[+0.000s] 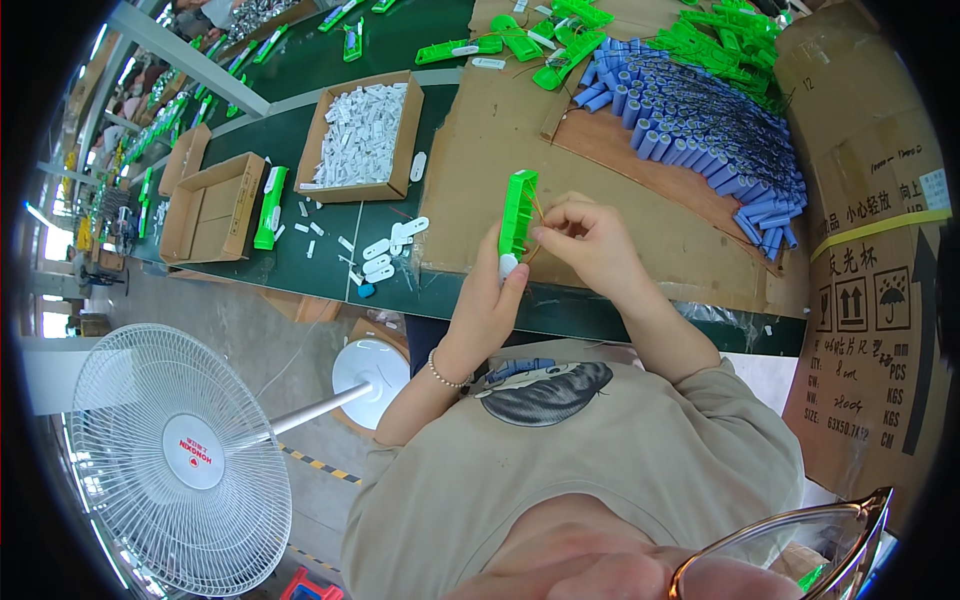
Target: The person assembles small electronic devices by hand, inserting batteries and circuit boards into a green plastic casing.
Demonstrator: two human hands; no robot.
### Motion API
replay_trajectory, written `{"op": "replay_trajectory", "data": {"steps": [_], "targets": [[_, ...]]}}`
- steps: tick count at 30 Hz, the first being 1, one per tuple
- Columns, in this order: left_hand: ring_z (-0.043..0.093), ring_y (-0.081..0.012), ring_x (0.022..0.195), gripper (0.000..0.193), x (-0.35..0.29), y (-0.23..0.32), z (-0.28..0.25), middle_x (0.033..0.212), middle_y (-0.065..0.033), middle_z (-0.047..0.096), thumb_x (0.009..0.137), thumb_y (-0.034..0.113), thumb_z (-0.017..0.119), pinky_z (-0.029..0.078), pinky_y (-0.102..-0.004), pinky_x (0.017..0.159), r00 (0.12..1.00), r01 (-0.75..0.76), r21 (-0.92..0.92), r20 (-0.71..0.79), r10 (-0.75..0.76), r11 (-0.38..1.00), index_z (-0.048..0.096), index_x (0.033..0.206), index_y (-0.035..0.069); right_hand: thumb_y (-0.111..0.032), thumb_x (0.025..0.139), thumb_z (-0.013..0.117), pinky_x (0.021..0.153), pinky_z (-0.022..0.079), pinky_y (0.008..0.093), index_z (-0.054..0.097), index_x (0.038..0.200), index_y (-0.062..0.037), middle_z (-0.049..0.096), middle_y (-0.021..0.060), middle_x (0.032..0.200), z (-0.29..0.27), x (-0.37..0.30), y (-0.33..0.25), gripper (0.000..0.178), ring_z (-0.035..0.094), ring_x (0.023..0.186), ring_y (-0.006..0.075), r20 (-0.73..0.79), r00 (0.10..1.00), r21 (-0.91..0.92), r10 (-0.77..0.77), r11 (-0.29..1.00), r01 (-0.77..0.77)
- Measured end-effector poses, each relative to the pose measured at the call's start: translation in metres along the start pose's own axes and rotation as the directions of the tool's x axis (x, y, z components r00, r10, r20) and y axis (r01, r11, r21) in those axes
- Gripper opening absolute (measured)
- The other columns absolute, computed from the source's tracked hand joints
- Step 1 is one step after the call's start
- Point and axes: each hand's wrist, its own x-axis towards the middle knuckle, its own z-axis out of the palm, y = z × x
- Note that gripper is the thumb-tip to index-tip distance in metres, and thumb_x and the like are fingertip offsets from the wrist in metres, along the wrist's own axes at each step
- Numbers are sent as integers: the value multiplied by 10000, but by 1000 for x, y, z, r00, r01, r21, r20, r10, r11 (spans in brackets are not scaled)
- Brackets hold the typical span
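Note:
Upright in my left hand (492,290) is a long green plastic housing (518,210), gripped near its lower end between thumb and fingers. A rounded white piece (508,265) shows at that end, by my thumb. Thin orange wires (537,207) stick out along the housing's right side. My right hand (590,240) is closed in a pinch on the wires there, close against the housing; its fingertips partly hide them. Both hands are above the front edge of the cardboard sheet (470,170) on the bench.
Blue cylindrical cells (700,130) with dark wires are heaped at right, beside more green housings (725,40). A tray of small white parts (365,130) and loose white oval pieces (378,258) lie left. A tall carton (870,250) borders the right; a fan (185,450) stands lower left.

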Motion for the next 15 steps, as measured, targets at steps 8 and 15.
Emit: {"op": "replay_trajectory", "data": {"steps": [8,15], "targets": [[551,-216,925,433,5,-36,9,1040,-138,544,915,75,457,440,-316,818,992,-71,-56,-105,64,996,313,1314,-10,-106,790,663,558,413,282,560,733,8,534,54,674,29,-30,2,164,510,628,114,29,986,-278,-165,946,166],[585,-159,776,341,7,-23,1,964,-107,555,920,37,403,505,-312,695,984,170,-403,18,-178,899,355,1256,13,-152,758,673,718,438,398,635,884,-34,561,106,784,-46,21,6,177,547,769,295,-170,888,-601,-426,760,249]]}}
